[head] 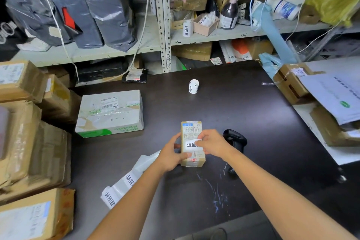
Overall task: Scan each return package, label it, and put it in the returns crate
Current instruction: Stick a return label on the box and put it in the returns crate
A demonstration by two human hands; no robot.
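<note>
Return package (191, 130) lies flat mid-tabletop (224, 107), shipping side up to take the white return label (191, 144). Left hand (171, 154) has its grip clamped round the near-left side, likely steadying it. Right hand (212, 143) pinches the label's edge against the top. Barcode scanner (236, 138) rests just beside.

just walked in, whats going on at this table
A person is labelling a small brown cardboard package on the dark table. The left hand grips the package's left side. The right hand holds the right end of a white sticker with black characters, laying it on the package's top. A black handheld scanner lies just right of the package, and a strip of white label backing lies to the lower left.
</note>
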